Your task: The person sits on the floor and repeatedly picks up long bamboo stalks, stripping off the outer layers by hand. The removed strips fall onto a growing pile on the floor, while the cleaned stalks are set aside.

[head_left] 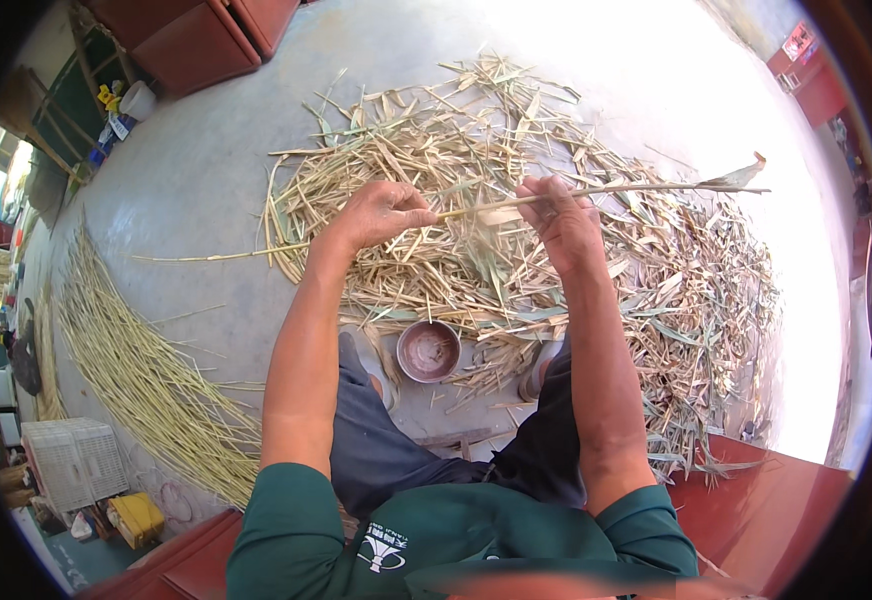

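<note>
One long reed stalk runs crosswise in front of me, held in both hands above the pile. My left hand is closed round its thinner yellow part, and the tip sticks out far to the left. Further along, my right hand pinches the stalk between thumb and fingers. Beyond that hand the stalk turns brown and carries a dry curled leaf near its end. Below both hands lies a wide heap of dry husks and leaves, tan with some green.
Between my feet stands a small round bowl. A big bundle of bare stalks lies on the floor at left. Near it are a white plastic crate and a yellow box. Reddish-brown furniture stands at the far left.
</note>
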